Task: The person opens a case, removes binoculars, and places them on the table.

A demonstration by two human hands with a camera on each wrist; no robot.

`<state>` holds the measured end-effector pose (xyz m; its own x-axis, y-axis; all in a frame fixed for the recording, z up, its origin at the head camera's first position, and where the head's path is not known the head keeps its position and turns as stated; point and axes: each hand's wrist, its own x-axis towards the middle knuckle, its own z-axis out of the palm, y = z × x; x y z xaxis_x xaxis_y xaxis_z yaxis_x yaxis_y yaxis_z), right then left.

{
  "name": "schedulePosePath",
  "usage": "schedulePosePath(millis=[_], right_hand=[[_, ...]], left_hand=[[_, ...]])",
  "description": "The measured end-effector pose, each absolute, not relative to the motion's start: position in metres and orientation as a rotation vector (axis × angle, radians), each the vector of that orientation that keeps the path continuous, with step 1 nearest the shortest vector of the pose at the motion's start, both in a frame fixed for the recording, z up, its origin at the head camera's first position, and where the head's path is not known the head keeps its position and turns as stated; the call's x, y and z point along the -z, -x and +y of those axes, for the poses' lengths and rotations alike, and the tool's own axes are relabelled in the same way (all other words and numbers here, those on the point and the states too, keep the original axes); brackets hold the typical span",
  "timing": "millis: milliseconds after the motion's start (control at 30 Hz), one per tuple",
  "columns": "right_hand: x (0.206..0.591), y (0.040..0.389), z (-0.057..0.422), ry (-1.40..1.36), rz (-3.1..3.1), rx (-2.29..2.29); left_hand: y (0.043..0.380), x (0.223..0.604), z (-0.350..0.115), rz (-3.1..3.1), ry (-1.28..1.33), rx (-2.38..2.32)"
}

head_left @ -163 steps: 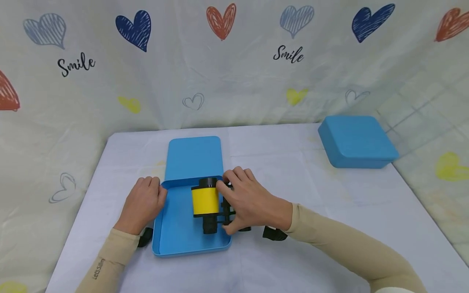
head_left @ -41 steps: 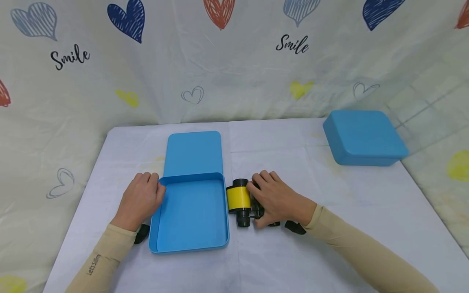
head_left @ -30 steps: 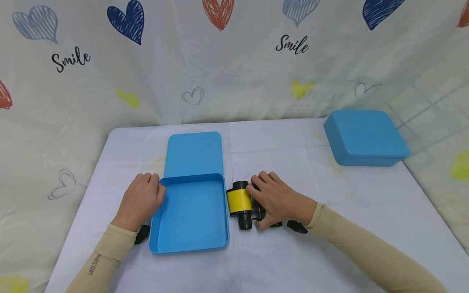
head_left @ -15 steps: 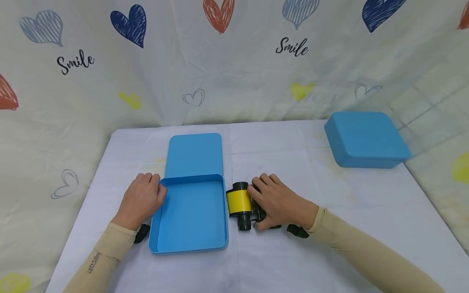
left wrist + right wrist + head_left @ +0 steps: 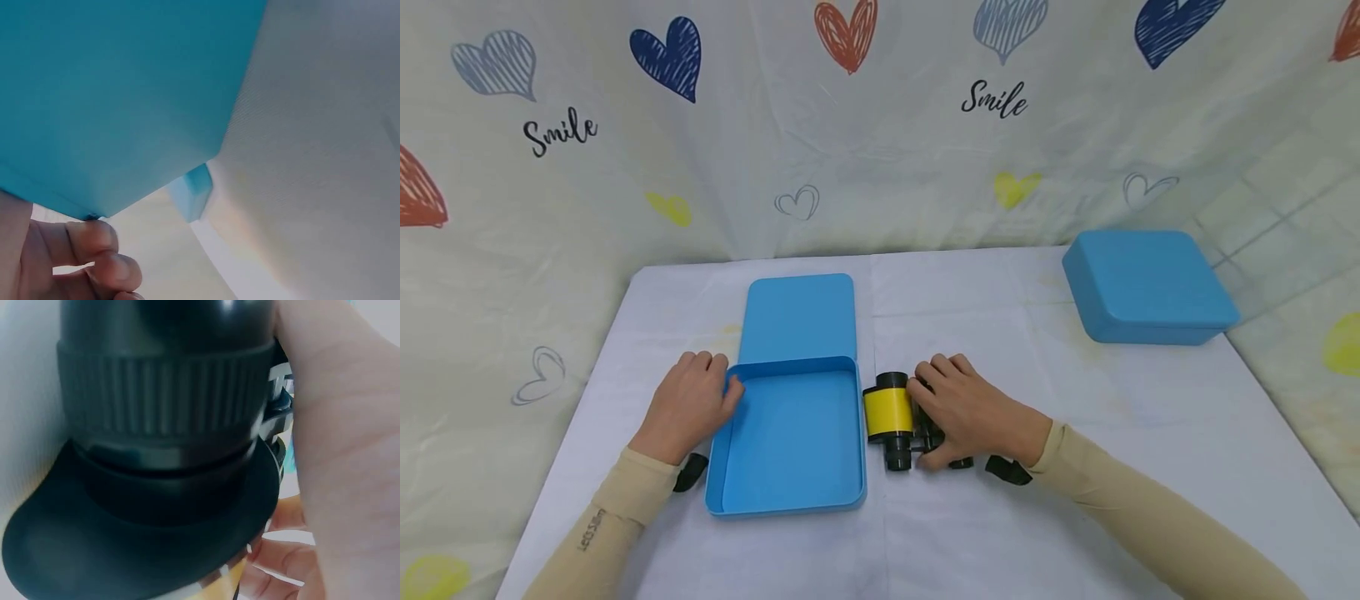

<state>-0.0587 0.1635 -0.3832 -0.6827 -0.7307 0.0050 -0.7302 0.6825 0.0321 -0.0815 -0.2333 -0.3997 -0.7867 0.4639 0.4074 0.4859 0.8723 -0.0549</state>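
In the head view, an open blue box (image 5: 786, 450) lies left of centre, its lid folded back behind it. My left hand (image 5: 685, 404) grips the box's far left corner, with the thumb at the rim. The left wrist view shows curled fingers (image 5: 94, 244) against the box's outer side. Right of the box, close to its right wall, yellow-and-black binoculars (image 5: 889, 410) stand on the white cloth. My right hand (image 5: 973, 412) holds them around their middle and right barrel, which it mostly hides. In the right wrist view a ribbed black eyepiece (image 5: 165, 394) fills the foreground.
A second blue box (image 5: 1150, 287), with its lid down, sits at the table's far right corner. Black wrist-camera pieces show under each forearm. A cloth curtain (image 5: 895, 150) printed with hearts hangs behind the table's far edge.
Several seconds back, my right hand held the binoculars over the open box; they have moved right, out onto the cloth beside it. Over the last second both hands have stayed almost still.
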Motion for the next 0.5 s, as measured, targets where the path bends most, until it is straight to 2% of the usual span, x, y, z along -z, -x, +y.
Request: schedulePosePath(millis=[267,500], right_hand=[[0.374,0.061,0.170,-1.225,-2.955,0.017],[0.366,0.065,0.188,-1.157,-2.971,0.018]], left_hand=[[0.084,0.384,-0.228,-2.775,0.615,0.054],[0.092,0.366,-0.224,-2.744,0.653,0.052]])
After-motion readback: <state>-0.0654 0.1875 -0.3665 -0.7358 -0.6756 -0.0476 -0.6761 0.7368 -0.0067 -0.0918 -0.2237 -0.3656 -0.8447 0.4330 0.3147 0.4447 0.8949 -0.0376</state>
